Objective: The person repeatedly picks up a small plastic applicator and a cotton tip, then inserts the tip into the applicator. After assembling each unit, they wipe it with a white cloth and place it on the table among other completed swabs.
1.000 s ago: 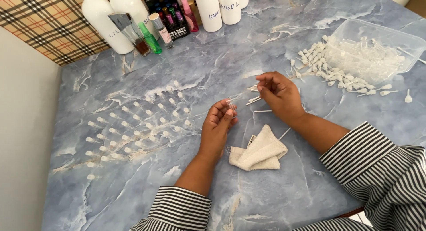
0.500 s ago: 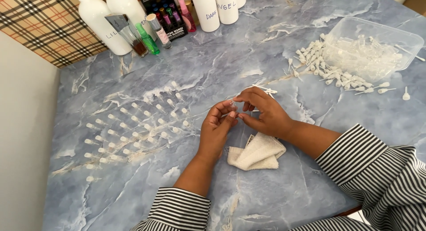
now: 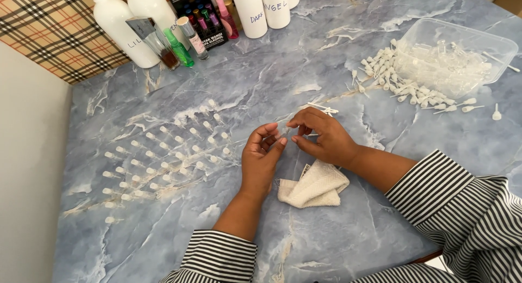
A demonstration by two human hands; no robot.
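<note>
The left hand (image 3: 261, 158) and the right hand (image 3: 321, 139) meet near the middle of the desk (image 3: 326, 245). Both hands pinch one tiny clear vial (image 3: 284, 131) between their fingertips, and the vial is held just above the desk top. It is too small to tell more about it.

A folded white cloth (image 3: 312, 188) lies on the desk just under the right wrist. A few loose white sticks (image 3: 321, 107) lie just behind the right hand.

Toward the left edge, many little vials stand in rows (image 3: 163, 155).

Near the far right corner sits a clear plastic tub (image 3: 462, 43) full of small clear parts, and more white caps (image 3: 391, 81) spill out beside it.

Along the far edge stand white bottles (image 3: 117, 27) and some small coloured bottles (image 3: 179, 46).
</note>
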